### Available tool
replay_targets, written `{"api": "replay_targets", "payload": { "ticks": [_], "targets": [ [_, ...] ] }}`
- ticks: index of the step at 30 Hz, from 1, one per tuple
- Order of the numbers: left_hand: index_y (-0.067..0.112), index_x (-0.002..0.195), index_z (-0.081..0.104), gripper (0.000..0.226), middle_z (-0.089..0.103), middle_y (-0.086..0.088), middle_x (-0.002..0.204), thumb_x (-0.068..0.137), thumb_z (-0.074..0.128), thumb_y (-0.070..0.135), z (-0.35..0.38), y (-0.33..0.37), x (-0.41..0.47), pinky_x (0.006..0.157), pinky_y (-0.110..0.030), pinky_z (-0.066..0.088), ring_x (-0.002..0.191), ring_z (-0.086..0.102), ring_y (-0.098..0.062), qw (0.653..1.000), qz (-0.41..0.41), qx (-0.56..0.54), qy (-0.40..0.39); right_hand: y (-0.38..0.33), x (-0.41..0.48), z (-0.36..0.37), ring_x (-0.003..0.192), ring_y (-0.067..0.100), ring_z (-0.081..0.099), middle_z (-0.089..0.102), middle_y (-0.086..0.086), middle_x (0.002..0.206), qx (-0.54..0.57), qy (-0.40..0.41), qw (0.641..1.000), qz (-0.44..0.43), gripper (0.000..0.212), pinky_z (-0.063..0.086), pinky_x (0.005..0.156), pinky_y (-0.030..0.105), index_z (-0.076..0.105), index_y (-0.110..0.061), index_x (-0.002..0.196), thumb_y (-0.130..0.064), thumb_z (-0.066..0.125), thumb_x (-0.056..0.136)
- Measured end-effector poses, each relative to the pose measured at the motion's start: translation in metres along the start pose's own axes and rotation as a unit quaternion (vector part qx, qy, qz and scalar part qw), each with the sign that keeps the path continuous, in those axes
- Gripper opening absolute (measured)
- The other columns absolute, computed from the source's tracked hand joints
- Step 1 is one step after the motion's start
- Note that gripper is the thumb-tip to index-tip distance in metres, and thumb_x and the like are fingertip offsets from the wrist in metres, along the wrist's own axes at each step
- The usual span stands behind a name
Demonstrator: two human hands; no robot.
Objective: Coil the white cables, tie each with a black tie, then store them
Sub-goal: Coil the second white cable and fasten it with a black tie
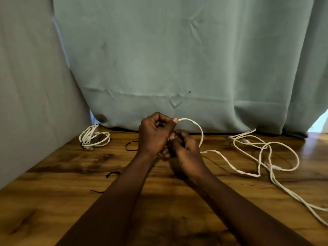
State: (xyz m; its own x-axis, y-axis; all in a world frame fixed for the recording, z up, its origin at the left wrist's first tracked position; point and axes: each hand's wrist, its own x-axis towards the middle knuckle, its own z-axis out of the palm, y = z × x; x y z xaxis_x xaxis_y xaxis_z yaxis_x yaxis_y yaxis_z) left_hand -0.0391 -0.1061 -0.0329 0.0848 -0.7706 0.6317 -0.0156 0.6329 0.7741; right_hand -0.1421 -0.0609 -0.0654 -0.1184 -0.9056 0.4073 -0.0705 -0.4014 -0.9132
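Note:
My left hand (154, 134) and my right hand (184, 150) meet above the middle of the wooden table (53, 201), both closed on a white cable (198, 126). A loop of it arcs up from my left thumb and down past my right hand. The rest trails right into loose loops (276, 153) on the table. A coiled white cable (94, 137) lies at the back left. Black ties lie on the wood: one (130, 145) just left of my hands, another (112, 174) nearer, a third (96, 191) nearer still.
A grey-green curtain (177, 59) hangs behind the table down to its back edge. A grey panel (32, 86) stands along the table's left side. More white cable strands run off toward the right edge (301, 201).

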Motion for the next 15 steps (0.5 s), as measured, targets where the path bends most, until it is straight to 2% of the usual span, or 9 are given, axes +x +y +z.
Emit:
{"api": "replay_targets", "payload": {
  "ticks": [2,4,5,7,9,10,12,14,15],
  "targets": [
    [0.013,0.079,0.073,0.017,0.073,-0.003,0.07,0.086,0.084,0.024,-0.004,0.002,-0.001,0.059,-0.033,0.057,0.063,0.07,-0.018,0.998,0.025,0.036,-0.033,-0.003,0.001,0.001,0.074,0.026,0.067,0.074,0.009,0.087,0.022,0.004,0.999,0.041,0.028,0.053,0.067,0.043,0.065,-0.019,0.124,-0.014,0.044,0.107],
    [0.015,0.084,0.076,0.013,0.075,-0.001,0.077,0.088,0.08,0.027,-0.004,0.002,-0.001,0.068,-0.034,0.059,0.074,0.071,-0.015,0.998,0.031,0.036,-0.046,-0.005,0.002,-0.001,0.078,0.013,0.069,0.074,-0.002,0.086,-0.008,0.031,0.999,0.022,0.031,0.053,0.072,0.036,0.071,-0.021,0.112,-0.016,0.041,0.105],
    [0.016,0.09,0.077,0.012,0.076,0.0,0.085,0.092,0.076,0.027,-0.003,0.001,-0.001,0.077,-0.037,0.059,0.083,0.071,-0.014,0.999,0.017,0.011,-0.043,-0.009,0.001,-0.003,0.076,0.006,0.067,0.073,-0.008,0.082,-0.016,0.043,0.999,0.01,0.031,0.051,0.072,0.033,0.073,-0.019,0.102,-0.02,0.042,0.106],
    [0.015,0.11,0.075,0.019,0.076,0.004,0.107,0.103,0.061,0.025,-0.001,0.0,-0.003,0.092,-0.037,0.055,0.103,0.068,-0.008,0.998,-0.023,-0.048,-0.037,-0.025,-0.003,-0.008,0.05,-0.001,0.054,0.061,-0.011,0.056,-0.008,0.016,1.0,0.019,0.051,0.042,0.056,0.02,0.067,-0.009,0.084,-0.038,0.034,0.11],
    [0.018,0.129,0.069,0.034,0.072,0.006,0.126,0.109,0.045,0.032,0.0,0.0,-0.002,0.097,-0.037,0.051,0.12,0.063,-0.009,0.993,-0.063,-0.08,-0.058,-0.045,-0.007,-0.015,0.038,0.002,0.034,0.041,-0.01,0.043,-0.009,-0.068,0.997,0.038,0.074,0.029,0.042,0.018,0.057,-0.009,0.067,-0.059,0.018,0.106],
    [0.021,0.133,0.067,0.041,0.071,0.005,0.129,0.109,0.041,0.042,0.002,0.002,-0.003,0.097,-0.037,0.052,0.125,0.062,-0.012,0.988,-0.082,-0.109,-0.079,-0.054,-0.007,-0.018,0.037,0.005,0.028,0.035,-0.008,0.043,-0.016,-0.111,0.993,0.046,0.076,0.024,0.04,0.02,0.051,-0.012,0.061,-0.064,0.015,0.103],
    [0.018,0.125,0.071,0.056,0.077,-0.001,0.11,0.102,0.04,0.059,0.008,0.011,-0.006,0.081,-0.031,0.056,0.106,0.072,-0.016,0.963,-0.127,-0.191,-0.142,-0.071,-0.005,-0.023,0.038,0.008,0.02,0.027,-0.007,0.045,-0.016,-0.182,0.98,0.073,0.068,0.018,0.041,0.019,0.038,-0.018,0.058,-0.066,0.02,0.103],
    [0.017,0.091,0.08,0.066,0.072,-0.002,0.071,0.102,0.034,0.064,0.016,0.026,-0.013,0.059,-0.024,0.054,0.066,0.07,-0.013,0.936,-0.169,-0.241,-0.195,-0.09,-0.002,-0.029,0.038,0.009,0.014,0.021,-0.006,0.046,0.038,-0.242,0.963,0.113,0.063,0.011,0.041,0.018,0.032,-0.021,0.058,-0.064,0.025,0.104],
    [0.02,0.072,0.079,0.071,0.067,0.001,0.06,0.105,0.03,0.06,0.019,0.032,-0.015,0.053,-0.022,0.052,0.056,0.067,-0.01,0.932,-0.173,-0.243,-0.208,-0.1,0.0,-0.033,0.038,0.009,0.012,0.019,-0.006,0.047,0.07,-0.279,0.95,0.126,0.062,0.008,0.042,0.019,0.032,-0.022,0.057,-0.063,0.026,0.103]
  ]
}}
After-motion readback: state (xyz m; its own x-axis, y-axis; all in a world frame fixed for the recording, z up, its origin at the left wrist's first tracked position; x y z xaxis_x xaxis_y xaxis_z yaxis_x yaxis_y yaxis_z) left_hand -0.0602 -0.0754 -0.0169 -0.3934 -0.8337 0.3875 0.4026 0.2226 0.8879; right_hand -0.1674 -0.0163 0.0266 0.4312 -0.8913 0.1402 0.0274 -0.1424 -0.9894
